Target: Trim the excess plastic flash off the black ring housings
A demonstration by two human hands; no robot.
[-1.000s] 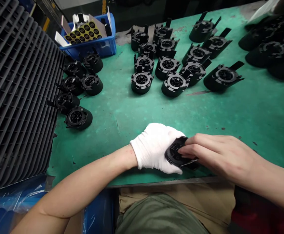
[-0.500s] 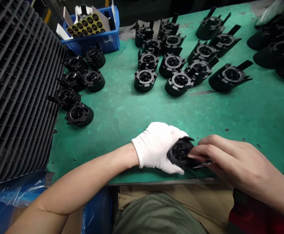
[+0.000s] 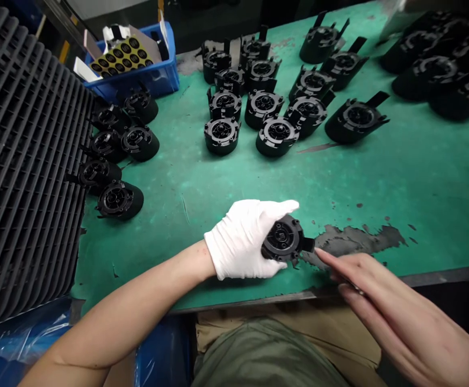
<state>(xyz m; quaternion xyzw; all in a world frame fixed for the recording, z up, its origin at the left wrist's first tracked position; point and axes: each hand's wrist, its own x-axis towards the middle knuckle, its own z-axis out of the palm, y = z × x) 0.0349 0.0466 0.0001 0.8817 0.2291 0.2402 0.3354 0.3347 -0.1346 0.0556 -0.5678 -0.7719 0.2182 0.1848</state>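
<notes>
My left hand [image 3: 244, 239], in a white glove, grips a round black plastic housing [image 3: 281, 240] from its left side, with thumb and fingers spread around the rim. The ribbed round face of the housing points up, and a flat black tab [image 3: 308, 245] sticks out to its right. My bare right hand [image 3: 363, 279] is beside that tab, its forefinger tip at or very close to the tab's end. Its fingers are closed on a thin metal tool [image 3: 358, 291], of which only a sliver shows; the rest is hidden in the hand.
Several similar black housings stand in groups at the left [image 3: 120, 200], the centre back [image 3: 223, 134] and the right [image 3: 357, 121] of the green table [image 3: 202, 188]. A blue bin [image 3: 137, 80] holds a yellow sticker sheet [image 3: 119, 58]. Black grid racks [image 3: 20, 161] rise at the left.
The housing has turned in my left hand, so its tab now points right. My right hand has drawn back from the face to the tab's end. The view has shifted slightly.
</notes>
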